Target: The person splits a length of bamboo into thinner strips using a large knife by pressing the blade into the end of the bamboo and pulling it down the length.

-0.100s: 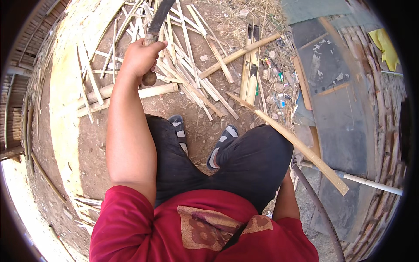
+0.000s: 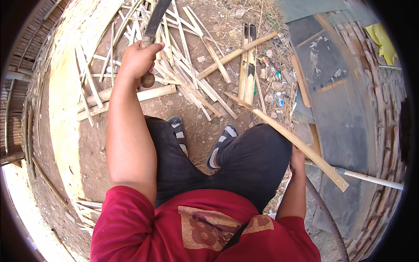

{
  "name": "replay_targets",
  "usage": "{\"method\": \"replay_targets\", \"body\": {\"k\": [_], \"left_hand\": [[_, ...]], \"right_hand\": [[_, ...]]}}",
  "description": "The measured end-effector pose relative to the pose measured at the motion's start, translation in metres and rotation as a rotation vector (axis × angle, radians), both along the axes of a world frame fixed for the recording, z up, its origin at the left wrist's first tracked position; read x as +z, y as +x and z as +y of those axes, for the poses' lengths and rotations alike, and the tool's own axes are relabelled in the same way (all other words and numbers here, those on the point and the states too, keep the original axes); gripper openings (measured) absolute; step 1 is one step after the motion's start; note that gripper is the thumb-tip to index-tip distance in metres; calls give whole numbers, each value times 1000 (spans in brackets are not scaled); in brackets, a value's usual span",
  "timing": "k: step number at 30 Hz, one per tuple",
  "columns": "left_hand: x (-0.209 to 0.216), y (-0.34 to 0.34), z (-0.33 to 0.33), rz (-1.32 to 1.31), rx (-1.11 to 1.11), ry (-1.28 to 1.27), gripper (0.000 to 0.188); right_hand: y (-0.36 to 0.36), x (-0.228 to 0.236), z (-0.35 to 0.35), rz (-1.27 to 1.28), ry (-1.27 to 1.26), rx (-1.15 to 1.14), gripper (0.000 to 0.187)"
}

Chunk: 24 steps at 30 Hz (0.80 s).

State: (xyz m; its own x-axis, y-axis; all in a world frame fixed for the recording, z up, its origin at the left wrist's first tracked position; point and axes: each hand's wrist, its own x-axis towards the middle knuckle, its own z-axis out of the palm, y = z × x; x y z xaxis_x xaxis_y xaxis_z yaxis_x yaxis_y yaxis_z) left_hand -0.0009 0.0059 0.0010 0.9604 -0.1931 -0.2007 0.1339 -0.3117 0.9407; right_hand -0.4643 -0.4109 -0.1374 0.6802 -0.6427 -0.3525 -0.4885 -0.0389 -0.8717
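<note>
My left hand (image 2: 139, 61) is closed round the wooden handle (image 2: 147, 80) of a machete. Its dark blade (image 2: 157, 18) points up and away, over a heap of split bamboo. A long bamboo strip (image 2: 301, 146) lies slantwise across my right knee, its pointed end toward the heap and its wide end out to the right. My right hand (image 2: 297, 160) is at the strip's near edge, beside the knee. Its fingers are largely hidden by the strip and my leg, so a grip on it cannot be made out.
Split bamboo strips (image 2: 187, 65) lie loosely piled ahead. Beyond my right foot are two bamboo halves (image 2: 247, 65) with a pole across them. Dark boards (image 2: 340, 126), a white pipe (image 2: 373, 180) and a brick edge (image 2: 384, 144) line the right. A dark curved rod (image 2: 329, 218) runs beside my right arm.
My right hand has come up from beside my thigh to the edge of the bamboo strip. The machete and my left hand have hardly shifted.
</note>
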Motion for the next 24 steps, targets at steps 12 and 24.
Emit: {"method": "replay_targets", "body": {"k": [12,24], "left_hand": [[4,5,12,29,58,-107,26],[2,7,3,37,56,-71,29]], "right_hand": [[58,201,82,-464,-170,615,51],[87,269,29,-519,-656,362,35]]}}
